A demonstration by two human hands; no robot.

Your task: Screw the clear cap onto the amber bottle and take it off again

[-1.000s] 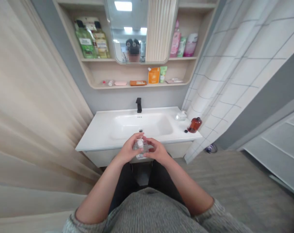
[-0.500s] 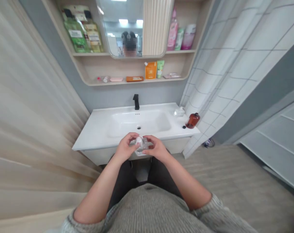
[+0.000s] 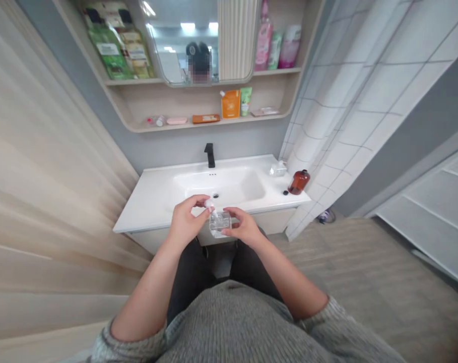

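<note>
My right hand (image 3: 244, 227) is closed around the side of a clear, square-bodied bottle (image 3: 220, 225) in front of the sink. Between the thumb and fingers of my left hand (image 3: 187, 218) is a white pump top (image 3: 210, 204), held just above the bottle's upper left. Its lower end is near the bottle's mouth; I cannot tell whether it is still partly inside. Beyond both hands lies the white sink (image 3: 251, 184).
A black faucet (image 3: 210, 155) rises behind the basin. On the counter's right stand another clear pump bottle (image 3: 277, 169), a brown bottle (image 3: 299, 182) and a small black cap (image 3: 285, 192). Overhead, a cabinet shelf (image 3: 176, 127) bears toiletries. A tiled curtain (image 3: 327, 126) hangs at right.
My left hand has moved up and left with the white pump top, away from the bottle body. The right hand stays on the bottle. The view has shifted slightly.
</note>
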